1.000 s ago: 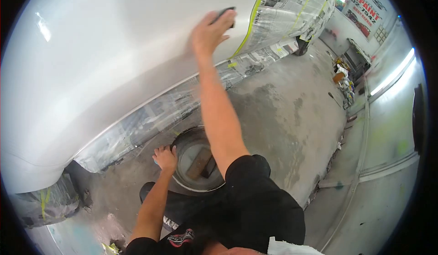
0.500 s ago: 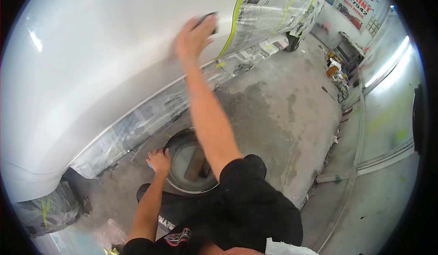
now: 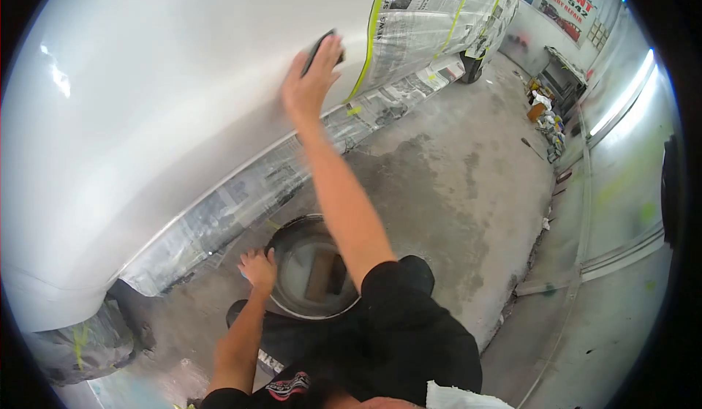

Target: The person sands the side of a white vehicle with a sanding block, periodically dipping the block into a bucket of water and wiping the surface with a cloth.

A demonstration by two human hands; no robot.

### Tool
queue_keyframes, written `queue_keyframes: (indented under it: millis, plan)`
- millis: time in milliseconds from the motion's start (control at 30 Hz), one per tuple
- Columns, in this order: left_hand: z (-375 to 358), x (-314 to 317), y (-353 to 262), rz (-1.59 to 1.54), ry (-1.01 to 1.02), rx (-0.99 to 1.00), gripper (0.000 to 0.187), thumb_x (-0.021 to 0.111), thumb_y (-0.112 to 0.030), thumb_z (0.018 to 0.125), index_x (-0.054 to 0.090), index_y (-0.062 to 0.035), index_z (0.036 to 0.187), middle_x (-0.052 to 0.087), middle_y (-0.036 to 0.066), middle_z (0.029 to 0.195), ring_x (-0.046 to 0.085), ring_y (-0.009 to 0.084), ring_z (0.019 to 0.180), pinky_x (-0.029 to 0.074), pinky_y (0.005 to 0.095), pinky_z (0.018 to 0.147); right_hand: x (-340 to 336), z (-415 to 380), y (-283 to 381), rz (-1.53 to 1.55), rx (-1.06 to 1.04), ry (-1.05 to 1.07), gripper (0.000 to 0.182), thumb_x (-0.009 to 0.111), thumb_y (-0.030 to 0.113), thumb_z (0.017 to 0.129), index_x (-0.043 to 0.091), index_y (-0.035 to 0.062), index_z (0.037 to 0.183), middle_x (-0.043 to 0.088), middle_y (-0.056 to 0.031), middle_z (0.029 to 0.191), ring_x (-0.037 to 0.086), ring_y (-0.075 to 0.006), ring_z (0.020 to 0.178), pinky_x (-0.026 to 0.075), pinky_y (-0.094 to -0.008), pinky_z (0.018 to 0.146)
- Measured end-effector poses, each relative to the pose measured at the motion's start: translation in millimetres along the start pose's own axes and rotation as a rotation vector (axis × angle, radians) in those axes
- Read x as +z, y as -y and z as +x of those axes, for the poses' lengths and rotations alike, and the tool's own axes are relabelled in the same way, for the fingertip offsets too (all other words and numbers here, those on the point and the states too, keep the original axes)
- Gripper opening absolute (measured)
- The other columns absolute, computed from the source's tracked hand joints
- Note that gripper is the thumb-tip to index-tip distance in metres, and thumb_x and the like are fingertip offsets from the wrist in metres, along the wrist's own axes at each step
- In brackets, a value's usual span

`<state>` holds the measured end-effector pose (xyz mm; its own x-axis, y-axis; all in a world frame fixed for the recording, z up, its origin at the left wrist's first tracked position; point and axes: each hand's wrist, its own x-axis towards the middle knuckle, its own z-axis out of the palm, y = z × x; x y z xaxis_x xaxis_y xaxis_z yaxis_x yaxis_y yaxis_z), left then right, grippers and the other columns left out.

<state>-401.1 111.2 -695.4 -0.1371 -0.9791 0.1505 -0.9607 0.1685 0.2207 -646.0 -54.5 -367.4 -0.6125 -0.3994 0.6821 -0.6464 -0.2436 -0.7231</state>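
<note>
- Nearest the person, the left hand (image 3: 257, 267) rests on the rim of a round water bucket (image 3: 313, 268) that stands on the concrete floor (image 3: 446, 189); its fingers curl over the rim, and something light blue peeks out beneath them, too hidden to name.
- A flat brownish block (image 3: 322, 276) lies in the bucket's water.
- Farther up, the right arm is stretched almost straight, and the right hand (image 3: 311, 80) presses a dark sanding block (image 3: 319, 45) flat against the white car panel (image 3: 168, 94).
- The block lies under the fingertips, long axis running up along the fingers; the grip is a flat-fingered hold, not a fist.
- Just beyond it runs yellow masking tape (image 3: 371, 32), edging newspaper masking (image 3: 439, 6).
</note>
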Motion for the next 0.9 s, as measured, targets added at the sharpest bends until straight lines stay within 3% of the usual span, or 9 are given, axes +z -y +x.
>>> queue_keyframes:
  millis: [133, 167, 267, 367, 533, 633, 667, 767, 900]
  plan:
    - [2, 2, 2, -0.049, -0.013, -0.006, 0.036, 0.060, -0.041, 0.093, 0.074, -0.0107, 0.107, 0.065, 0.012, 0.115, 0.055, 0.0353, 0.110, 0.041, 0.0532, 0.089, -10, 94, -12, 0.216, -0.085, -0.123, 0.067, 0.035, 0.037, 0.106, 0.017, -0.0026, 0.157, 0.009, -0.0261, 0.164, 0.007, -0.0377, 0.154, 0.006, -0.0641, 0.118]
    - [1, 0, 1, -0.046, -0.002, -0.006, 0.036, 0.060, -0.041, 0.093, 0.074, -0.0105, 0.107, 0.065, 0.012, 0.115, 0.055, 0.0352, 0.110, 0.041, 0.0532, 0.089, -12, 98, -13, 0.265, -0.132, -0.144, 0.068, 0.035, 0.039, 0.106, 0.018, -0.0029, 0.157, 0.010, -0.0275, 0.164, 0.008, -0.0379, 0.154, 0.005, -0.0637, 0.119]
    - [1, -4, -3, -0.031, 0.004, 0.011, 0.036, 0.060, -0.040, 0.094, 0.074, -0.0099, 0.107, 0.065, 0.012, 0.114, 0.055, 0.0352, 0.110, 0.041, 0.0533, 0.089, -14, 33, -18, -0.050, 0.092, -0.014, 0.069, 0.035, 0.039, 0.106, 0.018, -0.0072, 0.155, 0.010, -0.0291, 0.163, 0.007, -0.0388, 0.153, 0.006, -0.0569, 0.121]
    - [-2, 1, 1, -0.001, -0.013, 0.016, 0.037, 0.060, -0.041, 0.094, 0.074, -0.0091, 0.107, 0.065, 0.012, 0.115, 0.054, 0.0354, 0.110, 0.041, 0.0533, 0.090, -5, 71, -12, 0.226, 0.086, -0.109, 0.067, 0.035, 0.035, 0.107, 0.014, -0.0068, 0.156, 0.007, -0.0246, 0.165, 0.004, -0.0393, 0.154, 0.002, -0.0601, 0.120]
    - [0, -8, -4, -0.039, 0.046, -0.016, 0.038, 0.060, -0.041, 0.095, 0.073, -0.0085, 0.109, 0.065, 0.012, 0.117, 0.054, 0.0358, 0.112, 0.040, 0.0532, 0.092, -25, 111, -18, 0.303, -0.186, -0.076, 0.067, 0.034, 0.035, 0.107, 0.014, -0.0060, 0.156, 0.008, -0.0248, 0.165, 0.004, -0.0387, 0.154, 0.000, -0.0584, 0.120]
    - [0, -12, -7, -0.083, 0.058, -0.025, 0.038, 0.059, -0.041, 0.095, 0.072, -0.0086, 0.111, 0.065, 0.012, 0.118, 0.053, 0.0354, 0.114, 0.040, 0.0535, 0.093, -12, 45, -32, 0.018, 0.053, -0.013, 0.065, 0.033, 0.034, 0.108, 0.016, -0.0050, 0.156, 0.009, -0.0250, 0.165, 0.005, -0.0399, 0.153, 0.000, -0.0588, 0.120]
    - [1, -9, -6, -0.071, 0.025, -0.014, 0.038, 0.059, -0.041, 0.095, 0.073, -0.0094, 0.110, 0.065, 0.012, 0.117, 0.053, 0.0348, 0.113, 0.040, 0.0533, 0.092, -14, 53, -20, 0.036, 0.118, -0.021, 0.063, 0.033, 0.033, 0.108, 0.017, -0.0041, 0.156, 0.010, -0.0252, 0.165, 0.006, -0.0408, 0.153, 0.001, -0.0631, 0.118]
    - [-2, 1, 3, -0.036, 0.013, -0.006, 0.037, 0.060, -0.042, 0.094, 0.073, -0.0101, 0.109, 0.065, 0.011, 0.117, 0.054, 0.0340, 0.112, 0.040, 0.0530, 0.092, -6, 142, -9, 0.319, -0.167, -0.229, 0.061, 0.035, 0.030, 0.107, 0.018, -0.0019, 0.157, 0.011, -0.0255, 0.164, 0.006, -0.0405, 0.153, 0.002, -0.0687, 0.115]
    - [-2, -11, -4, -0.069, 0.079, -0.039, 0.039, 0.060, -0.041, 0.094, 0.072, -0.0080, 0.110, 0.064, 0.011, 0.120, 0.052, 0.0350, 0.115, 0.040, 0.0535, 0.095, -15, 109, -26, 0.154, -0.277, -0.142, 0.062, 0.038, 0.027, 0.106, 0.018, -0.0011, 0.157, 0.011, -0.0264, 0.164, 0.008, -0.0415, 0.153, 0.005, -0.0678, 0.116]
